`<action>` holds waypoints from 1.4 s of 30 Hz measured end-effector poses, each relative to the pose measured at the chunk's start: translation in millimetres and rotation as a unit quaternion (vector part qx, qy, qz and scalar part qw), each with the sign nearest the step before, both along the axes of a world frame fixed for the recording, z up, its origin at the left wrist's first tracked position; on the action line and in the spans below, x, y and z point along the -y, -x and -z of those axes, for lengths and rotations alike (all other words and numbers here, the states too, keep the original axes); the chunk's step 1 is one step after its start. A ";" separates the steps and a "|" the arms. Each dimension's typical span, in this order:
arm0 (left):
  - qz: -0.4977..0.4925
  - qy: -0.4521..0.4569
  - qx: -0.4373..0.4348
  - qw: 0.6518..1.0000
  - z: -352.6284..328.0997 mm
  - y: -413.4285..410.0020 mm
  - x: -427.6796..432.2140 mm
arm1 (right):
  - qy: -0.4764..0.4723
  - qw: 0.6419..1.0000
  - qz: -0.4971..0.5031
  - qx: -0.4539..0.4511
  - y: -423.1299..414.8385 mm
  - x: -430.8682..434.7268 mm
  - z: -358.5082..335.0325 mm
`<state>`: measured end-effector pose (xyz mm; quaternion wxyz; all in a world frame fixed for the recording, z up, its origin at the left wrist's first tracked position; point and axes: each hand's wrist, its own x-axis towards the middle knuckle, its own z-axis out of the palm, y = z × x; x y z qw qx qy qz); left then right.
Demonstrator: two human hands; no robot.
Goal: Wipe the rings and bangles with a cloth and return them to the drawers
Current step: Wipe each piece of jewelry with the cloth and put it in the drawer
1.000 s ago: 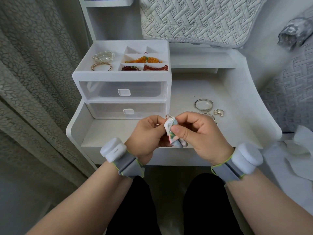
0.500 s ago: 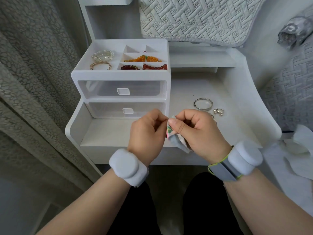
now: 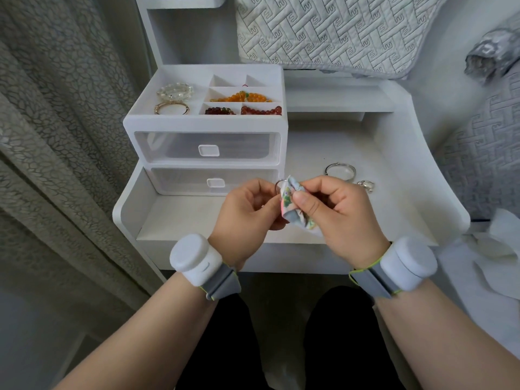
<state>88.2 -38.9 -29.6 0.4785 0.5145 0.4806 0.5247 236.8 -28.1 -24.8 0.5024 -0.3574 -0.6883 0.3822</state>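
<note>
Left hand: your left hand (image 3: 247, 205) sits at centre frame, its fingers curled in and pinching a thin ring (image 3: 277, 186) at its left edge.
Right hand: your right hand (image 3: 339, 213) is just beside it, thumb and fingers curled round the cloth (image 3: 289, 205) and pressing it onto the ring.
Ring: you hold it in the air over the front of the bench (image 3: 197, 218), between your two hands. Only an arc shows above the cloth and the rest is hidden.
Cloth: small, pale and patterned, bunched in your right fingers, with a loose corner hanging below your thumb.
Bangle: a silver bangle (image 3: 339, 171) lies flat on the bench, right of centre, just above your right hand in the frame.
Small piece: a little silver item (image 3: 365, 185) lies just right of the bangle, too small to make out.
Drawers: the white drawer unit (image 3: 208, 126) stands at the back left of the bench. The upper drawer (image 3: 206, 149) and lower drawer (image 3: 215, 181) both sit flush, and I cannot tell what is behind their frosted fronts.
Top tray: orange beads (image 3: 244, 97), red beads (image 3: 261, 110), darker beads (image 3: 219, 111), a clear bead bracelet (image 3: 175, 90) and a gold bangle (image 3: 171, 108) lie in its compartments.
Edges: a grey curtain (image 3: 56, 136) fills the left and a quilted pillow (image 3: 323, 32) the upper right.
</note>
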 end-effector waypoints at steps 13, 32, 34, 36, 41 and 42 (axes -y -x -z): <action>0.064 -0.054 0.041 0.996 -1.8 -5.9 7.4 | -0.230 0.923 0.225 0.209 -0.7 -6.1 11.3; 0.071 -0.076 -0.013 0.995 -5.4 -2.1 2.7 | -0.167 0.943 0.195 0.214 0.0 -5.5 10.2; 0.079 -0.062 -0.021 0.995 -8.1 -1.1 2.5 | -0.167 0.939 0.197 0.228 -1.5 -6.7 10.9; 0.082 -0.052 -0.010 0.995 -9.0 -0.8 3.5 | -0.104 0.965 0.140 0.196 -3.8 -8.1 9.2; 0.094 -0.015 0.115 0.989 -5.0 1.4 3.2 | 0.179 0.974 -0.093 -0.104 -5.0 -6.8 0.3; 0.105 -0.010 0.145 0.984 -3.5 0.7 3.2 | 0.230 0.949 -0.143 -0.163 -4.5 -4.7 -1.6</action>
